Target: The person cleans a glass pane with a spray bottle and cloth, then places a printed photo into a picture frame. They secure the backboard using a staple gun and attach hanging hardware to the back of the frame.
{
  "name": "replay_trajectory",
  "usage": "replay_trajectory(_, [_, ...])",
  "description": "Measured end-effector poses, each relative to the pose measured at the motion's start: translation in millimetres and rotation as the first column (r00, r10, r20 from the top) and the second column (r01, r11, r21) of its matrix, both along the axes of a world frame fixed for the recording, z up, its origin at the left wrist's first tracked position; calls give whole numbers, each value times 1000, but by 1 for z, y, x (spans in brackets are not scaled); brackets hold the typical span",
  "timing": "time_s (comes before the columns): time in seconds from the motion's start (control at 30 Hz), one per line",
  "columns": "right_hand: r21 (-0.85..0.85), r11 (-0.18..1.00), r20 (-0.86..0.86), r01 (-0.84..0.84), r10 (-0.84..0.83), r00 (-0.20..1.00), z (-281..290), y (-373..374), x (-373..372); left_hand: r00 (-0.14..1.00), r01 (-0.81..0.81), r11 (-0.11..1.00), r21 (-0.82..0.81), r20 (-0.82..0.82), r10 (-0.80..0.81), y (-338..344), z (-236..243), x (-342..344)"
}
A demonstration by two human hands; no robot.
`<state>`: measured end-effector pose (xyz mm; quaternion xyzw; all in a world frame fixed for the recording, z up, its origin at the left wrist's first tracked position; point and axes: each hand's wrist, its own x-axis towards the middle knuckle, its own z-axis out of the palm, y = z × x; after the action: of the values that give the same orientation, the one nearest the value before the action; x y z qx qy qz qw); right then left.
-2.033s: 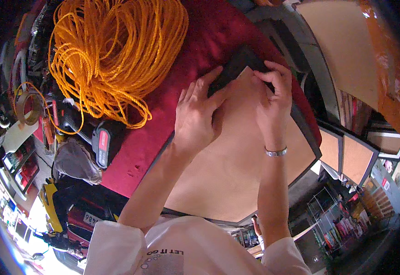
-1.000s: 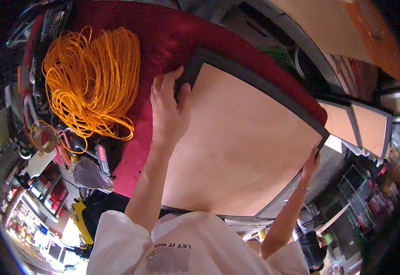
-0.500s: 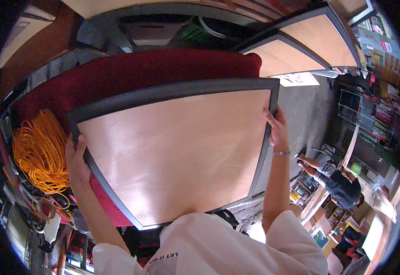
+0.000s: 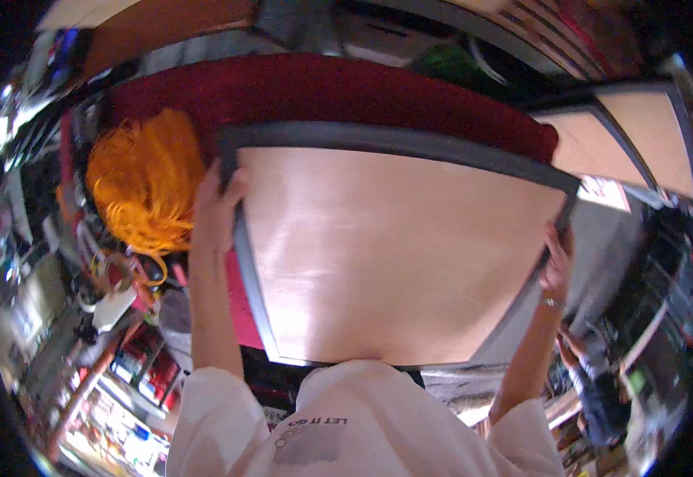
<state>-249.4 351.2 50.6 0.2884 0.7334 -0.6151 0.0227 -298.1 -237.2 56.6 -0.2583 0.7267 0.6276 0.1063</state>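
A pale tan board (image 4: pixel 386 250) in a dark grey frame (image 4: pixel 362 136) fills the middle of the view, close against my white shirt. My left hand (image 4: pixel 218 203) is closed on the frame's upper left side, thumb over the front. On the right side my right hand (image 4: pixel 555 256) grips the frame a little below the corner, with a metal watch band at the wrist. Behind the board is a red padded surface (image 4: pixel 307 87), and a big coil of orange rope (image 4: pixel 144 183) lies on it just left of my left hand.
More dark-framed tan boards (image 4: pixel 644 139) stand at the upper right. A roll of tape (image 4: pixel 114 272) and blurred clutter lie at the left. Another person (image 4: pixel 599 397) in dark clothing is at the lower right, with a grey floor (image 4: pixel 597 230) between.
My hands have moved apart from the upper corner to opposite sides of the frame, and the board is turned squarer to me. Since half a second ago the view has shifted slightly.
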Motion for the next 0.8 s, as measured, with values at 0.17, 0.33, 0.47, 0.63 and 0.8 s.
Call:
replay_trajectory(0.17, [-70,998,18,-2,3,1000,2,17,3,1000,3,998,57,19,-4,17,17,-3])
replay_trajectory(0.33, [-5,999,35,32,-31,999,-2,48,10,997,59,988,145,-52,-52,18,22,-6])
replay_trajectory(0.47, [23,997,38,-77,76,996,1,56,7,999,24,971,239,20,-29,23,31,-14])
replay_trajectory(0.63, [-98,994,1,-55,55,998,6,39,2,999,-31,961,275,16,27,22,18,-11])
replay_trajectory(0.8, [-133,989,-6,-58,58,998,6,33,-1,997,-78,953,293,7,80,23,19,-9])
